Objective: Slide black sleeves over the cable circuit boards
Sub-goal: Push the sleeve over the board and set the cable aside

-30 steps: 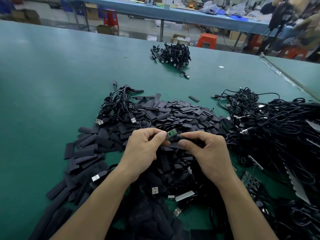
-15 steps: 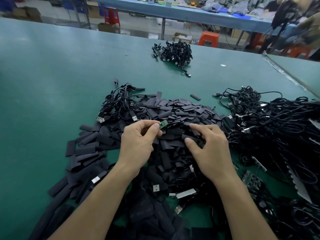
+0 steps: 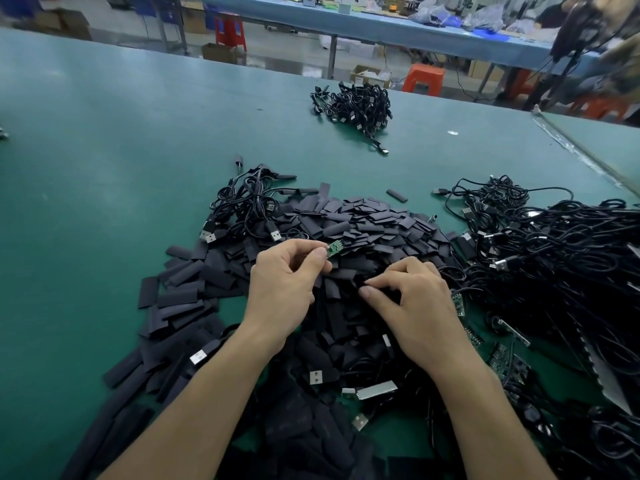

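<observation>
Hands apart: left hand (image 3: 284, 282) pinches the probably light, stiff circuit board (image 3: 334, 249) by one end, right hand (image 3: 412, 306) curls into the floppy-looking black sleeves (image 3: 363, 223), can't tell if it's grabbed one.

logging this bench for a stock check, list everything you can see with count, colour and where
table: one, green, under everything
sleeves: large pile, black, centre of the table
circuit board: one, green, pinched in the left hand
loose circuit boards: a few, green, right of the pile
cable tangle: one big heap, black, right side
cable bundle: one, black, far left edge of the sleeves
far cable bundle: one, black, far middle of the table
stools: at least two, orange and red, beyond the table
left hand: one, over the pile, pinches the circuit board
right hand: one, fingers curled on the sleeves; grip unclear
</observation>
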`<action>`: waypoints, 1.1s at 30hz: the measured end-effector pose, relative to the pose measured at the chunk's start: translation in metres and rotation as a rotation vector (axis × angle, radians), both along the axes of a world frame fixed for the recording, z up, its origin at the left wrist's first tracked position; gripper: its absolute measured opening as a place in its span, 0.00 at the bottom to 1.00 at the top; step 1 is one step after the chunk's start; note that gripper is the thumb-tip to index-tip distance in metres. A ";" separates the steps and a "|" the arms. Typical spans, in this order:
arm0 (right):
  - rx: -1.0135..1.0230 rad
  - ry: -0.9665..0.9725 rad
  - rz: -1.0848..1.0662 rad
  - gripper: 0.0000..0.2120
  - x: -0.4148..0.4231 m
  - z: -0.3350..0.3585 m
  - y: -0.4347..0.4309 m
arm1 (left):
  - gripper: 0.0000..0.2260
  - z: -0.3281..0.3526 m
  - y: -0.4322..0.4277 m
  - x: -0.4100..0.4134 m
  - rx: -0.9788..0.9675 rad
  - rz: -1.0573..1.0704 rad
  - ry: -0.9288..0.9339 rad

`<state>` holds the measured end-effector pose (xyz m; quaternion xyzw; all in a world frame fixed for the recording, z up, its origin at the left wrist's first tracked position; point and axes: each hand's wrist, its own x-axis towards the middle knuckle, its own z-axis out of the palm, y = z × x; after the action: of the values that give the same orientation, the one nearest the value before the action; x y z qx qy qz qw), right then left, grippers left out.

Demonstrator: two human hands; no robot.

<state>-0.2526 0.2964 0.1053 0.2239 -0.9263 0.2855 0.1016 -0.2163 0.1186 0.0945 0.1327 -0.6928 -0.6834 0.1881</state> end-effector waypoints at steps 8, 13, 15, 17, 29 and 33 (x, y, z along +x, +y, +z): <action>-0.104 0.084 -0.152 0.08 0.002 0.005 -0.002 | 0.06 0.001 -0.001 0.000 0.002 -0.007 -0.004; -0.058 0.128 -0.070 0.12 0.005 0.015 -0.002 | 0.06 -0.001 -0.001 -0.001 -0.009 0.006 -0.006; 0.049 0.098 0.015 0.12 0.007 0.016 -0.006 | 0.06 -0.001 -0.001 -0.001 -0.009 0.010 -0.002; 0.176 0.010 0.051 0.19 0.009 0.015 -0.011 | 0.06 -0.001 -0.001 -0.002 -0.010 0.013 -0.001; -0.028 -0.132 0.018 0.10 0.008 0.015 -0.010 | 0.05 -0.001 -0.003 -0.001 -0.019 0.014 -0.002; -0.071 -0.087 0.052 0.14 0.008 0.015 -0.010 | 0.05 -0.001 -0.002 -0.001 -0.014 0.015 -0.001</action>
<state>-0.2444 0.2865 0.1204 0.2317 -0.9130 0.3300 0.0616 -0.2172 0.1169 0.0937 0.1369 -0.6965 -0.6772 0.1936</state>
